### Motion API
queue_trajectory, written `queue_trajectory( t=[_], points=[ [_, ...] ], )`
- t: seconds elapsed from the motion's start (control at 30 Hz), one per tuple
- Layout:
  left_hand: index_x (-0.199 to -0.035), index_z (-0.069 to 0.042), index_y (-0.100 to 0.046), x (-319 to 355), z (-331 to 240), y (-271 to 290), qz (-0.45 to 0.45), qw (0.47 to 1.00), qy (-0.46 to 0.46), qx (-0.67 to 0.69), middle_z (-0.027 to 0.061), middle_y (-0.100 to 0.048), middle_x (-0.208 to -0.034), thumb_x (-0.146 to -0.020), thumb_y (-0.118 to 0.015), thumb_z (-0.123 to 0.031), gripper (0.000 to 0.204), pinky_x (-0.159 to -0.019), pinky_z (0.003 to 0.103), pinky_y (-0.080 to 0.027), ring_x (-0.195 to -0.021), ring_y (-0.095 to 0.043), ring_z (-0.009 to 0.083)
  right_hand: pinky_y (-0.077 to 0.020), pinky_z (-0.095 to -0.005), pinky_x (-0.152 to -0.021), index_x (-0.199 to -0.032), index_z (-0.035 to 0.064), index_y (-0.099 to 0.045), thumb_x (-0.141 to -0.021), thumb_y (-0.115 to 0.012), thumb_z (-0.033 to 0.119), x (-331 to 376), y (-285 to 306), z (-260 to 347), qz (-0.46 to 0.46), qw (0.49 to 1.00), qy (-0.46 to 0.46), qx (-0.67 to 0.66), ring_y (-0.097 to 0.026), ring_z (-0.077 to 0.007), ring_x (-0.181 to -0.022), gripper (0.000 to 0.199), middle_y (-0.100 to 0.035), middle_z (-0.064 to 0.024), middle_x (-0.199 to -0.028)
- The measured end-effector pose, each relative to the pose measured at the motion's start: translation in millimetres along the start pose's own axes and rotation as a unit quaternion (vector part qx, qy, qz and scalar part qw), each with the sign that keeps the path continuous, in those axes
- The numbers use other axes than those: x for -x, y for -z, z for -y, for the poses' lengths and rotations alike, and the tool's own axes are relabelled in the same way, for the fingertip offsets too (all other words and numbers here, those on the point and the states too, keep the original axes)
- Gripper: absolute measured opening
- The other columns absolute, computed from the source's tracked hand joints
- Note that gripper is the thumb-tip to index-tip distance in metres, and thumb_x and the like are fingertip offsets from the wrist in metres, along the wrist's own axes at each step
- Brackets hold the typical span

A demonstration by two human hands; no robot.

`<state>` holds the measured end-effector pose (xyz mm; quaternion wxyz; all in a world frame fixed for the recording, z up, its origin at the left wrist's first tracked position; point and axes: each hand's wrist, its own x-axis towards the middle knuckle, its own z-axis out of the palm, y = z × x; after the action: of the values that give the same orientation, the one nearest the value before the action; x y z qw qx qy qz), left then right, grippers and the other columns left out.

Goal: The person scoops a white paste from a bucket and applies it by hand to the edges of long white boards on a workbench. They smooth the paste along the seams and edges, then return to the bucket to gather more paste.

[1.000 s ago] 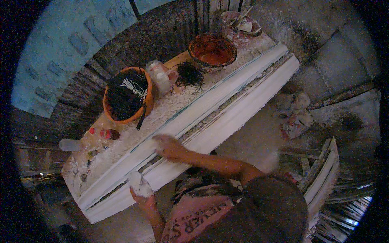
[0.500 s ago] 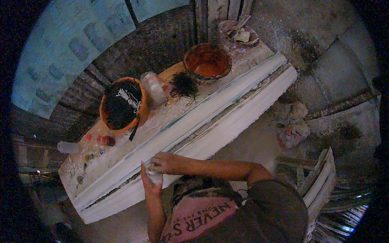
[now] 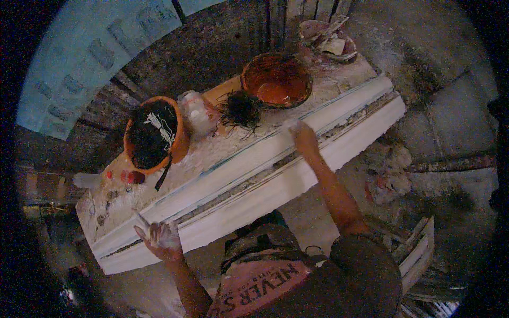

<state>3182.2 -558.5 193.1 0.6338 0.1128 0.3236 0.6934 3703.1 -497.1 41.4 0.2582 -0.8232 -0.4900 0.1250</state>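
Two long white moulded strips, the far strip [image 3: 233,169] and the near strip [image 3: 254,199], lie side by side with a rough, crumb-filled gap between them. My left hand [image 3: 163,241] is at their left end, palm whitened, thumb and fingers apart. A thin pale shape shows beside its fingertips; whether the hand touches it I cannot tell. Over the far strip, right of the middle, my right hand [image 3: 305,139] is closed, its whitish fingertips blurred against the surface. What it holds, if anything, is hidden.
Along the table's [image 3: 204,151] far side stand an orange tub [image 3: 183,132] of dark material and white strings, a clear plastic container [image 3: 197,112], a dark fibre tangle [image 3: 238,110], an orange-brown basin [image 3: 275,79] and a dusty bowl [image 3: 347,55]. Crumpled bags [image 3: 389,175] lie on the floor at right.
My hands were together over the near strip and are now apart. The left has moved left and down, its fingers spreading; the right has swung right and away onto the far strip.
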Motion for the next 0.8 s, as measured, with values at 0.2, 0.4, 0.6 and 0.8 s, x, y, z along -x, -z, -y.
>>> queue_trajectory(
  t=[0.2,0.4,0.6,0.8],
  points=[
    [-0.159,-0.022,-0.027,35.4,-22.9,33.1,0.243,0.947,0.015,0.208,-0.0029,-0.065,-0.063,-0.109,-0.031,-0.043,0.055,-0.055,0.029,-0.045,-0.05,-0.054,0.0098,-0.054,-0.0523,-0.078,-0.1,-0.0066,-0.066,-0.088,-0.074,0.028,-34.7,-7.8,-22.4,-0.089,0.994,0.039,0.058,-0.068,-0.0442,-0.089,0.037,-0.069,-0.028,-0.092],
    [-0.159,-0.021,-0.027,55.4,-35.9,62.3,0.288,0.927,-0.002,0.241,-0.0019,-0.069,-0.065,-0.108,-0.036,-0.037,0.054,-0.048,0.03,-0.046,-0.044,-0.053,0.01,-0.0563,-0.0497,-0.082,-0.101,-0.0067,-0.068,-0.084,-0.077,0.028,-28.9,-14.9,9.5,0.015,0.996,0.007,0.092,-0.068,-0.0444,-0.092,0.039,-0.069,-0.0275,-0.096],
    [-0.155,-0.01,-0.033,54.9,-57.4,72.1,0.217,0.939,-0.004,0.268,0.0033,-0.062,-0.084,-0.103,-0.047,-0.028,0.057,-0.058,0.036,-0.051,-0.065,-0.059,0.0176,-0.0553,-0.0528,-0.08,-0.095,-0.0049,-0.068,-0.081,-0.079,0.032,13.0,-56.2,79.6,0.057,0.994,0.009,0.097,-0.068,-0.0443,-0.09,0.041,-0.07,-0.0263,-0.097],
    [-0.151,-0.007,-0.038,33.2,-115.6,136.1,0.225,0.924,0.065,0.303,0.015,-0.051,-0.125,-0.098,-0.054,-0.032,0.061,-0.072,0.044,-0.051,-0.101,-0.057,0.0288,-0.0525,-0.0537,-0.08,-0.091,-0.0049,-0.067,-0.084,-0.076,0.034,103.1,-146.2,205.5,0.09,0.989,0.106,0.046,-0.066,-0.0456,-0.087,0.04,-0.068,-0.0257,-0.091]
  ],
)
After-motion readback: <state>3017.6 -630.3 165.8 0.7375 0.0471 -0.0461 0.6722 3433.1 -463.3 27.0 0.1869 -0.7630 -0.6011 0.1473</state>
